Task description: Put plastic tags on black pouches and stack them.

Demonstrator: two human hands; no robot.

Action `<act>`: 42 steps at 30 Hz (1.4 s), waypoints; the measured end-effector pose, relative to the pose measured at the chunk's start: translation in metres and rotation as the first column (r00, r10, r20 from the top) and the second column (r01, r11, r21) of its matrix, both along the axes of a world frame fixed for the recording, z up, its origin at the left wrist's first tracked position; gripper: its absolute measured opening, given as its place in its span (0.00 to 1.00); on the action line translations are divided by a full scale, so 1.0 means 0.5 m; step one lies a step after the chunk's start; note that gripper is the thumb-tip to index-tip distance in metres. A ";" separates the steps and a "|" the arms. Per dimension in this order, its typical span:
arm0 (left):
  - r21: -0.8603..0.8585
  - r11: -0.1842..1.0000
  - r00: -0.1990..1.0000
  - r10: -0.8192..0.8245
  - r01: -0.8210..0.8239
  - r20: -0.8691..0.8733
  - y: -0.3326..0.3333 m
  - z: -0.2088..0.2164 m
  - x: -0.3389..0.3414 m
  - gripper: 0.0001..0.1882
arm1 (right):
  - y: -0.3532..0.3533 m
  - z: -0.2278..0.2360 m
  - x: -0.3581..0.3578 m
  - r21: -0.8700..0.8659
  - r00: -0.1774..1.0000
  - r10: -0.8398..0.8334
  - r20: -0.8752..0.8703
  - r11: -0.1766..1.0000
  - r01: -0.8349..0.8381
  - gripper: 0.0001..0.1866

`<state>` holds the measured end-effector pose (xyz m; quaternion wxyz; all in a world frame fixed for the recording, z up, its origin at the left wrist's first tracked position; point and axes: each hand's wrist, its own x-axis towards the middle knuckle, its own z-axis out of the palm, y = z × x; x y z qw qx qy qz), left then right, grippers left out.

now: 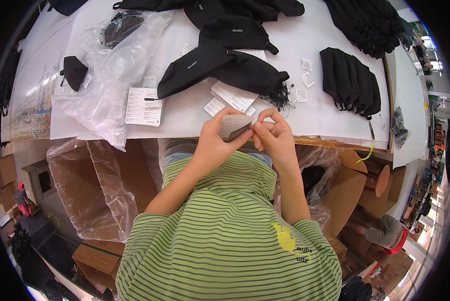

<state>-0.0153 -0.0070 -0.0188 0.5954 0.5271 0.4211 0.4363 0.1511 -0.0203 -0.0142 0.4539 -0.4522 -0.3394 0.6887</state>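
Observation:
My left hand (214, 145) grips a small folded card (236, 122), pale printed paper on one side and dark on the other, just above the table's front edge. My right hand (277, 138) is closed in a pinch at the card's right corner; whatever sits between its fingertips is too small to make out. Right behind my hands lie printed white cards (233, 96), partly under a black fabric item (247, 70) with a bunch of black cords (280, 97). Another black fabric item (195, 70) overlaps it on the left.
A stack of white printed cards (143, 113) lies left, beside a crumpled clear plastic bag (102, 95). Folded black fabric items (347, 83) are fanned out at right, near small white labels (307, 79). Plastic-lined cardboard boxes (92, 185) stand below the table edge. Another person (385, 233) bends at far right.

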 end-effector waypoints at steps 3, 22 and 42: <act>0.020 1.000 0.999 0.014 -0.013 -0.039 0.005 0.000 -0.006 0.14 | -0.006 0.001 -0.009 0.028 0.997 -0.055 0.051 0.998 0.054 0.07; -0.079 0.996 0.999 0.037 -0.035 0.018 0.013 -0.021 -0.004 0.14 | -0.005 0.027 -0.006 0.439 0.719 -0.284 0.635 0.898 -0.034 0.04; 0.465 0.884 0.936 0.206 -0.052 -0.287 0.016 0.001 0.000 0.09 | -0.006 0.028 -0.019 0.527 0.720 -0.404 0.564 0.848 0.062 0.04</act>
